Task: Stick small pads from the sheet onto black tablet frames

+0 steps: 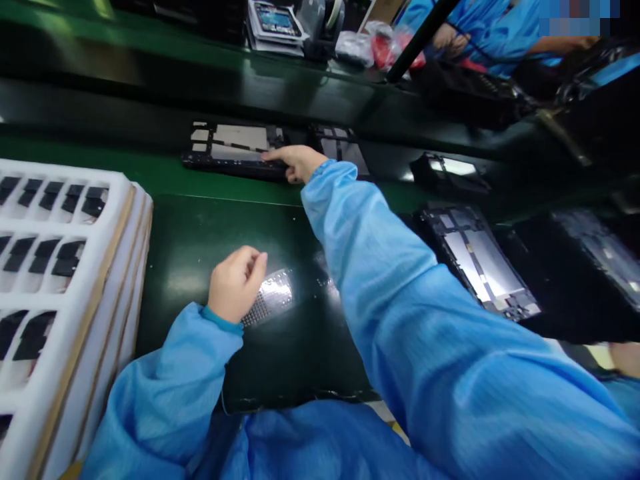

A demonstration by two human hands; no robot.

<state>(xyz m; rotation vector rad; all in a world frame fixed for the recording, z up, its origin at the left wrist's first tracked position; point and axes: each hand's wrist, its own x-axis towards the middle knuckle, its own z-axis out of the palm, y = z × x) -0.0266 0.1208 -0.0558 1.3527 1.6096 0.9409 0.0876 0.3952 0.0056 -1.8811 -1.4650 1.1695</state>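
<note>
My right hand [299, 163] reaches to the far side of the bench. Its index finger lies on the near right edge of an open-backed tablet [240, 138], and the other fingers curl at that edge. The tablet is black-framed, with pale panels and a dark strip across it. Closer to me, my left hand [234, 283] is curled, the thumb against the bent fingers; whatever may be inside the fingers is hidden. Beside and partly beneath it, a clear sheet with rows of small dark dots [273, 297] lies on the dark green mat [190, 253].
Stacked white foam trays [113, 200] holding black parts stand at the left. Another open-backed tablet [343, 147] lies past my right hand, and one [480, 257] sits right of my forearm. Across the bench are plastic bags [380, 48], a dark pole [423, 40] and people in blue sleeves.
</note>
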